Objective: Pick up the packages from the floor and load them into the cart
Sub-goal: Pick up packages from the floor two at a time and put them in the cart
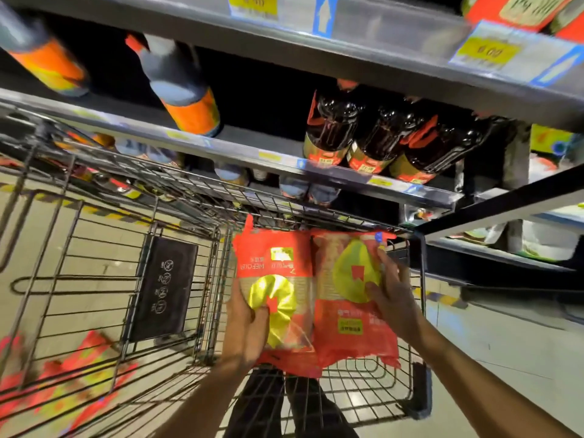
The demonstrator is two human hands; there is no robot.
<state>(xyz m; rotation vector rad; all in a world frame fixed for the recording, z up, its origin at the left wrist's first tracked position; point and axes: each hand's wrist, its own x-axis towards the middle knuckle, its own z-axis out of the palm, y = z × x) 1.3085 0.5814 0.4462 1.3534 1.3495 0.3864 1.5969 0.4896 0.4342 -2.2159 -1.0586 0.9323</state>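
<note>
Two red packages held side by side above the cart (218, 235): left hand (246, 324) gripping left package (275, 263); right hand (392, 298) clasping right package (344, 336); slick film, may slip, snagging the wire rim.

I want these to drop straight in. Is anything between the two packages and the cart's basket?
Nothing visible. The left hand and right hand hold the two packages above the open top of the cart, over its near end. Only wire mesh shows beneath them; other packages lie blurred at the lower left.
</note>
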